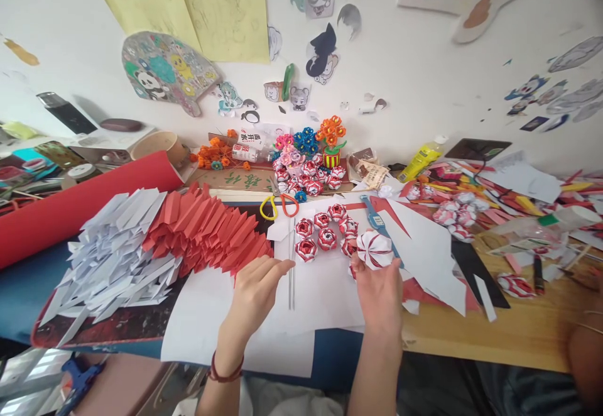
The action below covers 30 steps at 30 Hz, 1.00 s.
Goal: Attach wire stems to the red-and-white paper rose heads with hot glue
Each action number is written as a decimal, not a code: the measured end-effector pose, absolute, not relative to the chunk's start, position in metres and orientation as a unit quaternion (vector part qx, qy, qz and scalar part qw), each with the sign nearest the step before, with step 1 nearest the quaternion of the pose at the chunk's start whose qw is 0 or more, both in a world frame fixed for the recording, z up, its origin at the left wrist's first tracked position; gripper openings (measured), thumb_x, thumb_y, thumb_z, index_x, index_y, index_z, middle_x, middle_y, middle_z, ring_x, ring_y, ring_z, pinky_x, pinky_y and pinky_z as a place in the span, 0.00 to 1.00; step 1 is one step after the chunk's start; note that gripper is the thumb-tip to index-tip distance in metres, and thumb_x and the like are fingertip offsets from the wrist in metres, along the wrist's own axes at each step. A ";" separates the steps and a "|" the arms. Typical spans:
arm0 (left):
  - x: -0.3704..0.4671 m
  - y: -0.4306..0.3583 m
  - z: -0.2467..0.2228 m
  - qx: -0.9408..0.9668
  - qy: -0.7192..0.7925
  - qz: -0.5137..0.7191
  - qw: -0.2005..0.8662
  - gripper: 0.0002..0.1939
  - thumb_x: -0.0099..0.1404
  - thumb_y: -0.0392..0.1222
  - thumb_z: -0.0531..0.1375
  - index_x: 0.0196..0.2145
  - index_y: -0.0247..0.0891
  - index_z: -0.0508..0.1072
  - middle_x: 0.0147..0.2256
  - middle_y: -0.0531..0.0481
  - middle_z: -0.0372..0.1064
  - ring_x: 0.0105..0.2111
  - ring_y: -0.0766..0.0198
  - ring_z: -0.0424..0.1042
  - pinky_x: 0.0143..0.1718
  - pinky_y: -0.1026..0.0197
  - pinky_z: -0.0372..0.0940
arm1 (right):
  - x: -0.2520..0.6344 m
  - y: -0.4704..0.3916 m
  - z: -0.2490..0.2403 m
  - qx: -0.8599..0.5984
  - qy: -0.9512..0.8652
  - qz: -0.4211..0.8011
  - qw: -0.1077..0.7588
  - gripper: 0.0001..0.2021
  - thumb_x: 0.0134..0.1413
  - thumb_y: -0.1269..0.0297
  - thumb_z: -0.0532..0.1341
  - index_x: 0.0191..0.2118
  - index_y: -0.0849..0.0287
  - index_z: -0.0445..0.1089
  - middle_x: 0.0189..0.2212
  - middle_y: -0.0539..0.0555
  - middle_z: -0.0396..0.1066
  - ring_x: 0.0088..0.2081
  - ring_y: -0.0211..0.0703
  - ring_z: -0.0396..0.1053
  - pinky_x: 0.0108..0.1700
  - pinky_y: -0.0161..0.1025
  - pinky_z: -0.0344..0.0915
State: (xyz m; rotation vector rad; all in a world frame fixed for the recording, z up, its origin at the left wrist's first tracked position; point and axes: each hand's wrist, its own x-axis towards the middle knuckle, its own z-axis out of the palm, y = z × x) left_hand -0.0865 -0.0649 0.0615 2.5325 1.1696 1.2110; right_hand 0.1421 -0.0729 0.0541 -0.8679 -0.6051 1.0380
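My right hand [379, 287] holds a folded paper flower [374, 249], white with dark red stripes, its striped side towards me. The fingers of my left hand [257, 290] are pinched together, their tips right over several thin wires [291, 293] on a white paper sheet [221, 315]. Whether a wire or something else is between those fingertips is hidden. Behind my hands, several red and white paper flowers [326, 239] sit grouped on the sheet. Scissors [288, 205] with yellow and orange handles lie just beyond them.
To the left are heaps of white paper strips [122, 246] and red paper strips [202, 227], beside a red roll [89, 205]. Paper scraps [424, 259], a yellow bottle [423, 158] and a clear bottle [541, 230] lie right. Small flower pots [331, 155] stand by the wall.
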 end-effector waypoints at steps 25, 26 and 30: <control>-0.071 -0.081 0.068 0.834 0.431 0.342 0.045 0.07 0.72 0.32 0.56 0.43 0.36 0.74 0.26 0.51 0.66 0.27 0.63 0.62 0.29 0.60 0.55 | 0.140 -0.073 0.049 -0.394 -0.212 0.546 0.708 0.21 0.58 0.41 0.60 0.40 0.54 0.75 0.34 0.54 0.78 0.25 0.36 0.66 0.28 0.36 0.62; -0.071 -0.081 0.068 0.833 0.430 0.346 0.044 0.07 0.72 0.31 0.56 0.43 0.36 0.74 0.26 0.51 0.66 0.27 0.63 0.62 0.29 0.60 0.55 | 0.140 -0.074 0.050 -0.391 -0.207 0.546 0.712 0.20 0.58 0.41 0.61 0.41 0.54 0.75 0.34 0.54 0.78 0.25 0.36 0.66 0.28 0.36 0.62; -0.068 -0.082 0.069 0.835 0.420 0.353 0.046 0.08 0.71 0.30 0.56 0.44 0.35 0.74 0.27 0.50 0.67 0.27 0.63 0.63 0.29 0.60 0.55 | 0.141 -0.075 0.051 -0.380 -0.197 0.539 0.725 0.19 0.57 0.43 0.63 0.42 0.53 0.75 0.37 0.52 0.78 0.28 0.37 0.70 0.28 0.35 0.63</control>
